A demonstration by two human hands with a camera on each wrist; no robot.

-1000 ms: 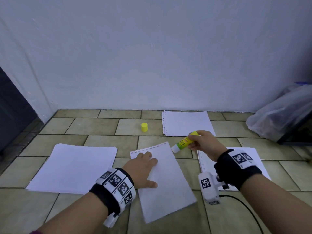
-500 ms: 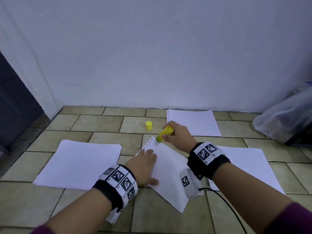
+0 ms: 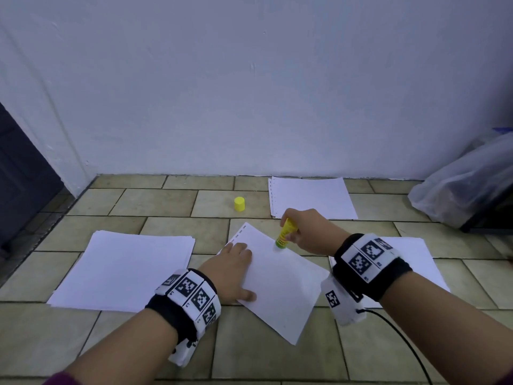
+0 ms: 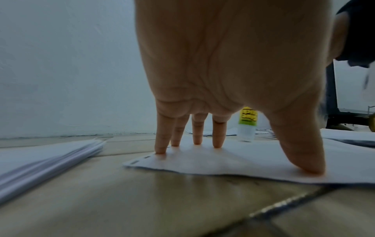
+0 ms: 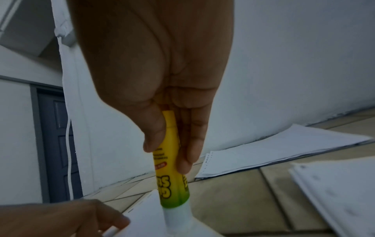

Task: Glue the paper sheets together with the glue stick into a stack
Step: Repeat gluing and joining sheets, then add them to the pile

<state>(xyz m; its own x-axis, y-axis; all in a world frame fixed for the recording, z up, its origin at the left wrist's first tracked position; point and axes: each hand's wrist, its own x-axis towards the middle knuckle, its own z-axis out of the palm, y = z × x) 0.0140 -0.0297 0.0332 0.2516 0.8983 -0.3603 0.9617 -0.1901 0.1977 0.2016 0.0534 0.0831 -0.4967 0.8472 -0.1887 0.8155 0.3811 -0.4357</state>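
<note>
A single white sheet [image 3: 280, 284] with a perforated edge lies skewed on the tiled floor. My left hand [image 3: 230, 269] presses it flat with straight fingers [image 4: 198, 136] and thumb near its left edge. My right hand [image 3: 308, 230] grips a yellow-green glue stick [image 3: 286, 235] upright, its white tip [image 5: 178, 219] down on the sheet's upper part. In the left wrist view the glue stick [image 4: 247, 123] stands just beyond my fingers. The yellow cap [image 3: 239, 204] stands on the floor farther back.
A thick paper stack [image 3: 125, 268] lies to the left, another pile [image 3: 311, 197] by the wall, a third [image 3: 410, 262] under my right wrist. A plastic-wrapped bundle [image 3: 466, 187] sits at the right. A dark door [image 3: 19, 176] is at the left. A black cable [image 3: 399, 337] trails from my right wrist.
My right hand brought the glue stick from above the floor down onto the sheet, then slid it right along the top part. The sheet has turned clockwise under my left hand.
</note>
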